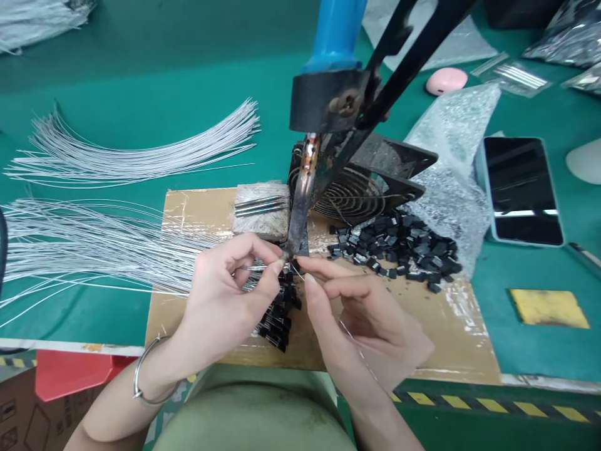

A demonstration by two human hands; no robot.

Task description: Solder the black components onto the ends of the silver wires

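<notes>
A soldering iron [335, 34] with a blue handle hangs in a black metal stand, its tip [293, 241] pointing down between my hands. My left hand [225, 307] pinches a thin white wire [256, 268] beside the tip; the wire's end is mostly covered by the fingertips. In my right hand [370, 319] a thin strand of solder wire [360, 354] is held between thumb and fingers, its end reaching the tip. Under and beside my left hand lie wires with black connectors [277, 322] at their ends.
Loose black connector housings [399, 244] are heaped on the cardboard [441, 332]. Behind the iron stands a fan [357, 194]. White wire bundles [141, 153] lie left. Bubble wrap [455, 144], a phone [523, 191], and a yellow sponge [548, 308] are at right.
</notes>
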